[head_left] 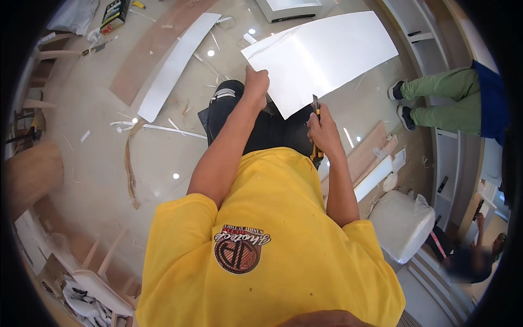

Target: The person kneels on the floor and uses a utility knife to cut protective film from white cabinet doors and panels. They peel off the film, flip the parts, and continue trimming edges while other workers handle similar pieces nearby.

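Far left: wooden pieces at the rim, blurred, hard to identify. Long brown board point(155, 46) and white strip point(174, 68) lie side by side on the glossy floor point(98, 141), both running lower-left to upper-right. Left hand point(256, 83) pinches the near-left edge of the white sheet point(327, 54), fingers curled, tips hidden behind it. Sheet is flat, smooth, thin, held above the floor; long axis runs left to right, tilted up to the right. Right hand point(322, 131) fisted around a yellow-handled knife point(316, 117), blade up at the sheet's lower edge. Handle mostly hidden. Right: another person's green trouser legs point(452, 101), body cut off.
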A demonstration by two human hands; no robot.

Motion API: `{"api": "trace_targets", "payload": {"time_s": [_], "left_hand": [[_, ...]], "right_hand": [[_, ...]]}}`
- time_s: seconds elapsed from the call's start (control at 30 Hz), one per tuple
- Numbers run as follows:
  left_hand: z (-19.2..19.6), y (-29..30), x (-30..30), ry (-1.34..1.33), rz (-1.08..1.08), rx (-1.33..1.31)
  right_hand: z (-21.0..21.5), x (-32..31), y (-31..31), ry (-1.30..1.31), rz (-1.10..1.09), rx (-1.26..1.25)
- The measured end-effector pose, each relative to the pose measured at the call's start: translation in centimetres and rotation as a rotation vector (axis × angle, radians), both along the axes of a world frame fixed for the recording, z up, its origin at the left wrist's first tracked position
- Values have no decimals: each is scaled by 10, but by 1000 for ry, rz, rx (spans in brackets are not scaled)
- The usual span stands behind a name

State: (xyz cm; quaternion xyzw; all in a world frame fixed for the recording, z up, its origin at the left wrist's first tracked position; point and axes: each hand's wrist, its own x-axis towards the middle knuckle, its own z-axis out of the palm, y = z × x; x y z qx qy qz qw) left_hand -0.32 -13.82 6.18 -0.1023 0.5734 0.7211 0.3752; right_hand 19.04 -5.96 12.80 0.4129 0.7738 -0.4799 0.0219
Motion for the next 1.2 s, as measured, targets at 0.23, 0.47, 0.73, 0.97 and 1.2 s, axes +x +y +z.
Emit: {"api": "trace_targets", "payload": {"time_s": [0.23, 0.47, 0.73, 0.97, 1.2], "left_hand": [[1, -26, -7, -1, -122, -93], [-93, -44, 22, 678, -132, -503], [-84, -38, 7, 634, -146, -325], [-99, -38, 12, 809, -110, -282], [-104, -39, 13, 836, -67, -210]], "right_hand": [[-23, -22, 9, -13, 183, -44], [-53, -80, 11, -14, 472, 294], [-47, -141, -4, -185, 624, 521], [-57, -154, -4, -317, 718, 631], [-54, -156, -10, -410, 738, 656]]}}
